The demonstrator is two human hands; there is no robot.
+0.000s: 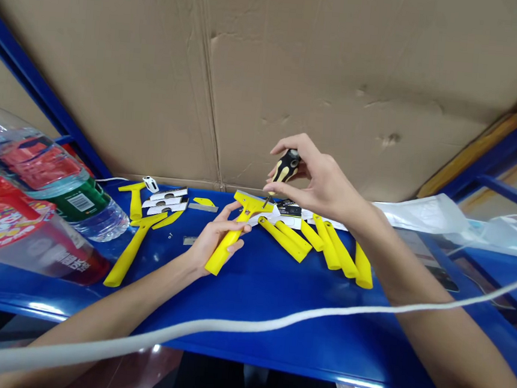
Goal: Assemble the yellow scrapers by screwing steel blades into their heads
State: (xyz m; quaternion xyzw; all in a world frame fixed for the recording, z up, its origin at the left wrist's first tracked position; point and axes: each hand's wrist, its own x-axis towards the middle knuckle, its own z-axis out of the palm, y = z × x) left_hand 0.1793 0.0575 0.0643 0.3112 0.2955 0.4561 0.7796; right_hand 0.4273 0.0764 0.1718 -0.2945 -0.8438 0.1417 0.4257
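Well, from the head view, the person's left hand [216,238] is gripping a yellow plastic scraper [230,237] by its handle, with the fingers curled closed around it and the wide head pointing toward one o'clock. The right hand [321,178] is pinching a black-and-yellow screwdriver [285,167] between thumb and fingers, holding it upright over the scraper's head. Its thin shaft is reaching down to that head, either touching it or stopping just above it; the view does not settle which.

Toward two o'clock from the left hand, several loose yellow scraper handles [312,244] are lying fanned across a blue metal shelf [276,304], with a black-labelled card [288,207] sitting at their far end. Toward ten o'clock, another yellow scraper [130,252] is lying beside a stack of white blade packets [166,203]. Farther out toward nine o'clock, a clear plastic water bottle [47,178] with a green label is lying on its side next to a red snack packet [0,223]. A sheet of brown cardboard [295,82] is standing behind the shelf, a clear plastic bag [424,211] is spreading in from three o'clock, and a white cable [247,321] is sagging across the foreground at six o'clock.
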